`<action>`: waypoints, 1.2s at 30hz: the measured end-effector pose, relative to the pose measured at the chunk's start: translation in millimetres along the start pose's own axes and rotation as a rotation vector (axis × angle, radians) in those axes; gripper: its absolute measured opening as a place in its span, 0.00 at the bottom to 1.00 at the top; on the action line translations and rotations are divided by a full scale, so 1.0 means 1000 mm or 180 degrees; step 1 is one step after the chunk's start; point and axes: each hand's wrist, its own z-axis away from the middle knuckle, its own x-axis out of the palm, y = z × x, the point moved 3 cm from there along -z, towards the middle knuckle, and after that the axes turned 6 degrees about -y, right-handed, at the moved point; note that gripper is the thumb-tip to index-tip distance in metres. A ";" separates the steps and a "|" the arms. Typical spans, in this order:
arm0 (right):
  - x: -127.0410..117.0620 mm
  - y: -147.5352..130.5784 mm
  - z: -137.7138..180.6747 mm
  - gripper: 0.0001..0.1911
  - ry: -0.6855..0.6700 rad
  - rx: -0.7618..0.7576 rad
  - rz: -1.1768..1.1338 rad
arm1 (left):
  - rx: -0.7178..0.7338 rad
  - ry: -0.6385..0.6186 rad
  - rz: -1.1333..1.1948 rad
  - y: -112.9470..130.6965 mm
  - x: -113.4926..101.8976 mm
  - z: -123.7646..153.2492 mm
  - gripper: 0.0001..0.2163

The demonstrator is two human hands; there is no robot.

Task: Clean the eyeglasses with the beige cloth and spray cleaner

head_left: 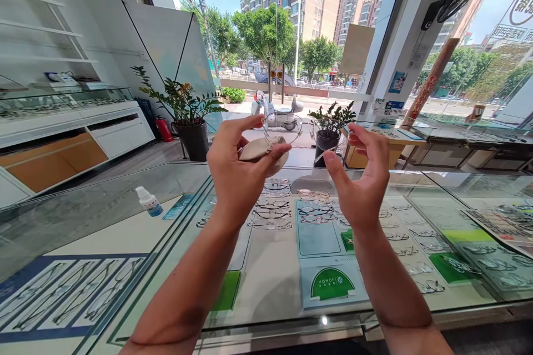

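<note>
A pair of thin-rimmed, clear eyeglasses (300,128) is raised in front of me, above the glass counter, with its lenses toward the window. My left hand (239,158) grips one side of it, finger and thumb apart around the lens edge. A beige cloth (255,149) is tucked in that same hand, bunched below the lens. On the other side, my right hand (363,169) holds the glasses, its index finger by the frame's outer corner and its thumb beside a thin temple arm. The exact contact there is hard to see.
Below my hands is a glass display counter (266,310) with rows of eyeglasses inside. A white and blue bottle (149,202) stands at left, near a boxed set of frames (70,291). A magazine (502,227) lies at right. Beyond are potted plants (194,141) and a window.
</note>
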 end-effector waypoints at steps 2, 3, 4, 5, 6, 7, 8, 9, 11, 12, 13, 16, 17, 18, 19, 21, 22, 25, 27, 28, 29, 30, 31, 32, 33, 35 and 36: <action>0.001 0.002 0.000 0.24 -0.0102 0.0069 -0.0036 | 0.0121 0.0084 -0.0093 0.003 -0.002 0.000 0.24; 0.002 0.004 0.000 0.24 -0.0136 0.0096 -0.0069 | 0.0171 0.0120 -0.0118 0.004 -0.003 0.001 0.24; 0.002 0.005 0.000 0.24 -0.0157 0.0120 -0.0104 | 0.0204 0.0140 -0.0134 0.005 -0.003 0.002 0.25; 0.003 0.005 0.000 0.24 -0.0169 0.0140 -0.0132 | 0.0225 0.0160 -0.0149 0.005 -0.004 0.003 0.25; 0.003 0.006 0.000 0.24 -0.0179 0.0153 -0.0154 | 0.0240 0.0181 -0.0161 0.005 -0.004 0.004 0.26; 0.003 0.006 0.001 0.24 -0.0191 0.0160 -0.0169 | 0.0246 0.0195 -0.0169 0.006 -0.004 0.004 0.26; 0.004 0.006 0.001 0.25 -0.0202 0.0163 -0.0177 | 0.0248 0.0206 -0.0167 0.006 -0.004 0.005 0.27; 0.004 0.006 0.001 0.25 -0.0212 0.0165 -0.0178 | 0.0245 0.0206 -0.0152 0.005 -0.004 0.005 0.28; 0.005 0.006 0.002 0.26 -0.0199 0.0156 -0.0158 | 0.0212 0.0180 -0.0092 0.005 -0.003 0.004 0.28; 0.005 0.006 0.002 0.27 -0.0162 0.0140 -0.0131 | 0.0167 0.0144 -0.0059 0.004 -0.002 0.004 0.28; 0.006 0.005 0.002 0.27 -0.0103 0.0111 -0.0092 | 0.0109 0.0096 -0.0027 0.003 0.000 0.003 0.27; 0.006 0.003 0.003 0.28 0.0132 -0.0067 0.0072 | -0.0062 -0.0093 0.0086 -0.002 0.006 0.003 0.27; 0.005 0.002 0.004 0.29 0.0198 -0.0139 0.0117 | -0.0106 -0.0149 0.0128 -0.004 0.008 0.003 0.27; 0.005 0.001 0.004 0.29 0.0249 -0.0206 0.0145 | -0.0142 -0.0192 0.0165 -0.006 0.009 0.003 0.28; 0.005 0.000 0.004 0.29 0.0278 -0.0251 0.0160 | -0.0171 -0.0221 0.0192 -0.008 0.010 0.004 0.28; 0.006 -0.001 0.004 0.29 0.0301 -0.0293 0.0192 | -0.0205 -0.0238 0.0220 -0.009 0.011 0.004 0.29; 0.006 -0.002 0.004 0.29 0.0297 -0.0297 0.0209 | -0.0211 -0.0233 0.0225 -0.009 0.012 0.005 0.29; 0.006 -0.002 0.004 0.29 0.0287 -0.0291 0.0195 | -0.0220 -0.0211 0.0234 -0.007 0.012 0.004 0.28; 0.006 -0.001 0.004 0.29 0.0259 -0.0270 0.0171 | -0.0204 -0.0185 0.0262 -0.006 0.012 0.004 0.28; 0.006 -0.001 0.004 0.29 0.0237 -0.0251 0.0175 | -0.0188 -0.0162 0.0284 -0.006 0.013 0.004 0.28; 0.007 0.000 0.004 0.29 0.0214 -0.0231 0.0186 | -0.0173 -0.0137 0.0302 -0.005 0.014 0.004 0.28; 0.007 0.001 0.004 0.29 0.0194 -0.0212 0.0196 | -0.0161 -0.0113 0.0307 -0.005 0.014 0.004 0.28; 0.007 0.001 0.005 0.29 0.0180 -0.0191 0.0198 | -0.0155 -0.0093 0.0295 -0.005 0.015 0.005 0.29; 0.008 0.002 0.005 0.29 0.0175 -0.0184 0.0191 | -0.0144 -0.0071 0.0265 -0.005 0.015 0.006 0.29; 0.008 0.002 0.006 0.30 0.0175 -0.0180 0.0174 | -0.0130 -0.0052 0.0222 -0.004 0.016 0.006 0.30; 0.010 0.004 0.007 0.30 0.0162 -0.0154 0.0110 | -0.0086 -0.0002 0.0126 -0.004 0.016 0.007 0.30; 0.011 0.005 0.007 0.30 0.0150 -0.0132 0.0065 | -0.0055 0.0040 0.0082 -0.003 0.016 0.008 0.30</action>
